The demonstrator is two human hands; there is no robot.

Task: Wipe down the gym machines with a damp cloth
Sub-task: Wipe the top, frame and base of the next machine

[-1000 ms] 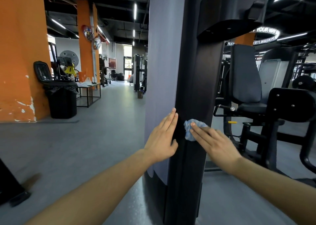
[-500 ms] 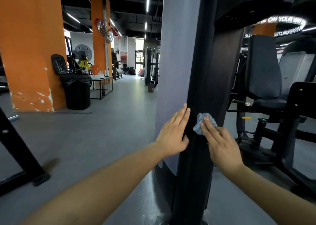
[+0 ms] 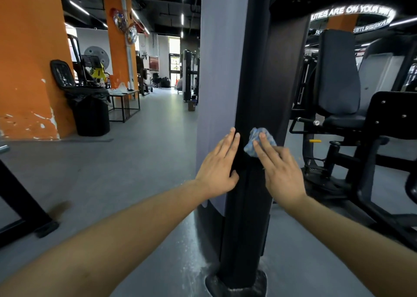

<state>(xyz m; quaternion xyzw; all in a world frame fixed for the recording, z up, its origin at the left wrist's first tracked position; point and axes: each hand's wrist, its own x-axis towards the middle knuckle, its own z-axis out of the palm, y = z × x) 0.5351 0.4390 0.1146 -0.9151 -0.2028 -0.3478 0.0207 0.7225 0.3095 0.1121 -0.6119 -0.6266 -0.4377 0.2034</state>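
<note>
Now left hand [image 3: 217,168] flat on column [image 3: 259,82]; right hand [image 3: 282,172] presses cloth [image 3: 249,147] flat-fingered; bin [image 3: 91,118] bag-lined.

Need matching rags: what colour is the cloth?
Mottled blue cloth, head view, under right hand.

Crumpled blue cloth [image 3: 257,142] pressed against black upright machine column [image 3: 252,93], grey side panel [image 3: 216,71] adjoining

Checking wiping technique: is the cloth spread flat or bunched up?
Bunched up. The blue cloth is a crumpled wad, pressed against the black upright under the straight fingers of the right hand.
</note>
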